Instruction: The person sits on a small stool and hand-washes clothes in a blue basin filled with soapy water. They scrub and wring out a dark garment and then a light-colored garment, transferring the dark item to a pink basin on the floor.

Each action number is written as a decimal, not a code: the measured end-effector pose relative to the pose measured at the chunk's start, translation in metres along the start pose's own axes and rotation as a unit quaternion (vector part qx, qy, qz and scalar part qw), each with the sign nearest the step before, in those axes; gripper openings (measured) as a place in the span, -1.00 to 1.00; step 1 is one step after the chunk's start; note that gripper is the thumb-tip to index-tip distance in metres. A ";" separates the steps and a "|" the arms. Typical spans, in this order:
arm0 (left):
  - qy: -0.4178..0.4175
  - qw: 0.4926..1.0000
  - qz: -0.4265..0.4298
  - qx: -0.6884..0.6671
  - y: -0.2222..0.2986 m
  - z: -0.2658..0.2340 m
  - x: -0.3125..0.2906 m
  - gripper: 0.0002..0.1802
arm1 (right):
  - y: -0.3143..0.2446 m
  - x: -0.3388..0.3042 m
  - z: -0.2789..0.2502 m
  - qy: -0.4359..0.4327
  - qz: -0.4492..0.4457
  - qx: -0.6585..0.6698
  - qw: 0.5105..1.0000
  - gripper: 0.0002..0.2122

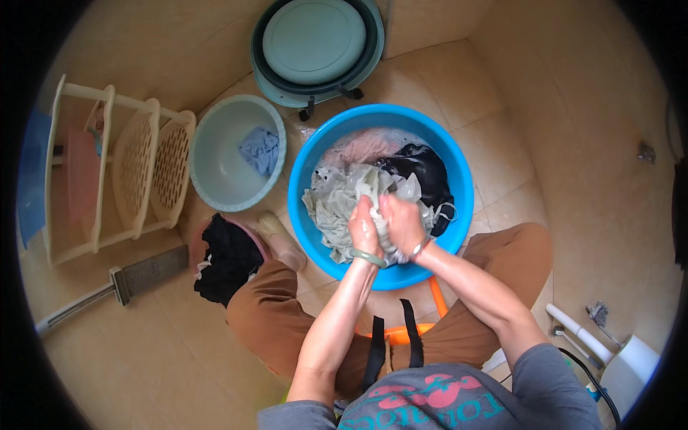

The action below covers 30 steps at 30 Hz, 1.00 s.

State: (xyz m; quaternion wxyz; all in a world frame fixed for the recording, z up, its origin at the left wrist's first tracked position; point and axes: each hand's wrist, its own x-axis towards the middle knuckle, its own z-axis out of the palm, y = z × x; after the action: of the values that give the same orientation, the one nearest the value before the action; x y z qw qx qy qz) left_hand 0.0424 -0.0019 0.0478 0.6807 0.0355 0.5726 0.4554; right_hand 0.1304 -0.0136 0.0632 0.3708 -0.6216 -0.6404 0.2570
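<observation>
Over a large blue basin (459, 143), both my hands grip one pale grey-white wet garment (330, 211). My left hand (364, 228), with a green bangle at the wrist, is closed on the cloth and flecked with suds. Just beside it, my right hand (403, 223) is closed on the same garment, its fingers a little blurred. Part of the cloth bunches between the two hands; the rest spreads over the left side of the basin. Behind it lie a pink cloth (362, 145) in foamy water and a black garment (424, 172) at the right.
A pale green basin (204, 161) with a small blue cloth stands left, beside a cream plastic rack (147, 172). Below it, a pink tub (262, 244) holds black clothes (231, 259). A flat mop (150, 276) lies near. Folded green basins (315, 43) lean at the back wall.
</observation>
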 end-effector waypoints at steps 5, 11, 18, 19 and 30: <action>-0.078 0.995 -0.057 -0.031 -0.006 -0.045 0.033 -0.73 | -0.049 -0.018 -0.003 -0.063 -0.095 0.000 0.993 -0.89; 0.018 1.000 -0.011 0.018 -0.023 0.004 -0.022 -0.69 | 0.040 -0.002 0.003 -0.042 0.119 -0.046 0.991 -0.79; -0.139 0.987 -0.056 -0.061 -0.016 -0.057 0.035 -0.74 | -0.070 -0.019 -0.010 -0.053 -0.125 0.020 0.990 -0.93; -0.145 0.985 -0.057 -0.067 -0.019 -0.060 0.036 -0.73 | -0.058 -0.020 -0.007 -0.040 -0.131 0.040 0.990 -0.90; -0.007 0.999 -0.027 -0.029 0.003 -0.028 0.006 -0.68 | -0.040 -0.020 0.005 -0.039 -0.057 0.050 0.996 -0.83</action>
State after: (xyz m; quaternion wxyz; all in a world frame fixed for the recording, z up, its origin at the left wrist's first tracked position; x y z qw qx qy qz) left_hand 0.0177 -0.0096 0.0353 0.6973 0.0034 0.5554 0.4531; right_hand 0.1012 -0.0360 0.0887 0.3896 -0.5544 -0.6753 0.2912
